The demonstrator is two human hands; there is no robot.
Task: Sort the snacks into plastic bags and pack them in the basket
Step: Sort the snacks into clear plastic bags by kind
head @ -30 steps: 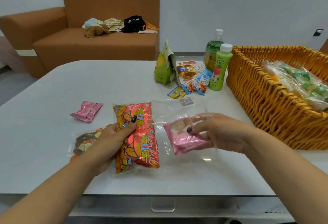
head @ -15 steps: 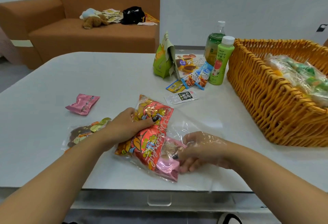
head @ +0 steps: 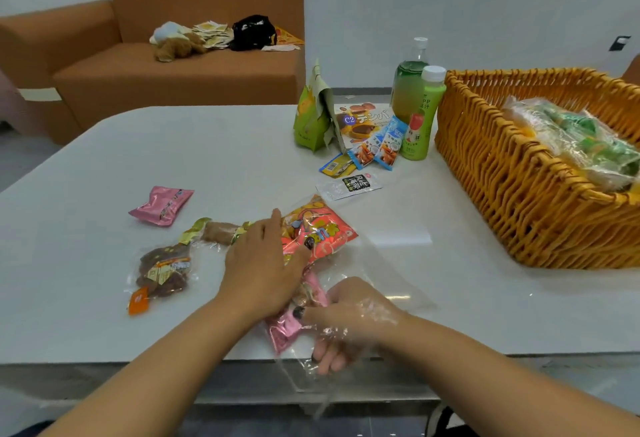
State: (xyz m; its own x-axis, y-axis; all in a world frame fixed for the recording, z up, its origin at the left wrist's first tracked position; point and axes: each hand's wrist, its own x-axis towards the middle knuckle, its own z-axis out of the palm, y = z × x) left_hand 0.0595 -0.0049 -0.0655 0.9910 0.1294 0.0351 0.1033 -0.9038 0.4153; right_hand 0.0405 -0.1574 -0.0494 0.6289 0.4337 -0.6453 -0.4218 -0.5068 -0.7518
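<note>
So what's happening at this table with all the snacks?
A person is bagging snacks. The left hand presses on a red snack packet inside a clear plastic bag, while the right hand, inside the bag, holds a pink packet. Another pink packet and a pack of brown snacks lie loose on the white table. The wicker basket already holds one filled bag.

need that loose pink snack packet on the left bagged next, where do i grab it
Pinch the pink snack packet across its puffed middle, coming straight down from above. It lies flat on the table, apart from the other snacks, with its crimped ends pointing left and right, so nothing crowds the fingers.
</note>
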